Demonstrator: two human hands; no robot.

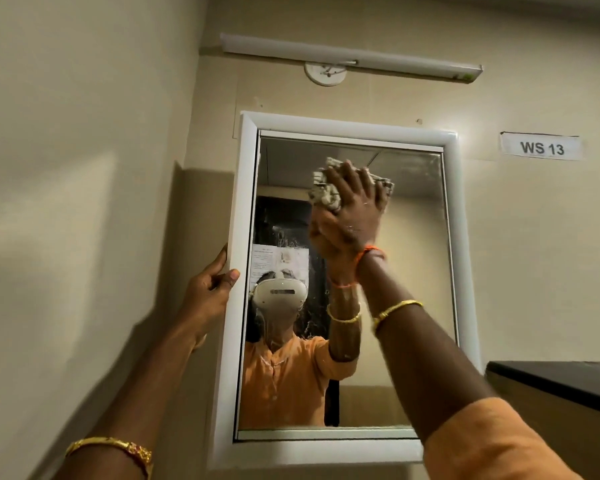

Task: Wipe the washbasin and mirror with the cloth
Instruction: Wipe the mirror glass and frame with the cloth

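Observation:
A white-framed mirror [420,258] hangs on the beige wall in front of me. My right hand [355,206] holds a crumpled grey-white cloth [326,192] pressed against the upper middle of the glass. My left hand [210,289] grips the mirror's left frame edge [234,306], thumb on the front and fingers behind. Wet streaks and spots show on the glass below the cloth. The washbasin is out of view.
A tube light [350,57] and a round ceiling-rose fitting [325,73] sit above the mirror. A label reading WS 13 [541,147] is stuck on the wall to the right. A dark countertop edge [561,375] juts in at the lower right.

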